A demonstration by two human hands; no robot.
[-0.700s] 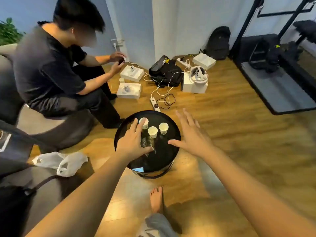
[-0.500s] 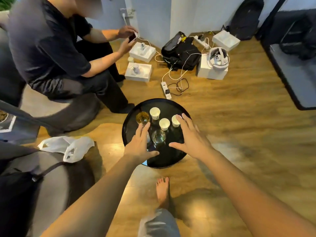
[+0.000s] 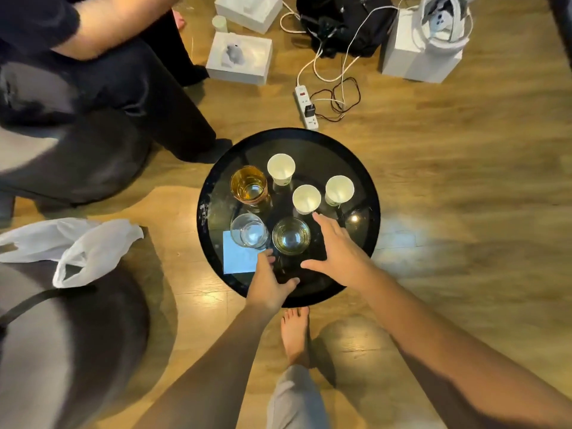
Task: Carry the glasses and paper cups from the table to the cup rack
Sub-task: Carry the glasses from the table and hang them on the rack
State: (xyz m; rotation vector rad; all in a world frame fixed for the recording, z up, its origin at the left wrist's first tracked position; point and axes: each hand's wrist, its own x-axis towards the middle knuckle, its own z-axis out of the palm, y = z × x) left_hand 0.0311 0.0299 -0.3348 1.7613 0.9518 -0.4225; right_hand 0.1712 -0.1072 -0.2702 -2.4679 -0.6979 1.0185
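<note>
3 glasses [image 3: 249, 209] left on table [image 3: 365, 243], 3 cups [image 3: 306, 198] right

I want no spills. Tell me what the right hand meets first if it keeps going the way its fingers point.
Most likely the middle paper cup: the right hand points up the table, its fingertips just short of it. Height above the table is unclear.

Glossy black table [image 3: 365, 187], paper cups [image 3: 281, 168], wood floor [image 3: 464, 212].

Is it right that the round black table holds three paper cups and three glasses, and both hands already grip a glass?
Not quite. The head view shows three paper cups and three glasses on the table, but the left hand and right hand are open near the nearest glass, gripping nothing.
</note>
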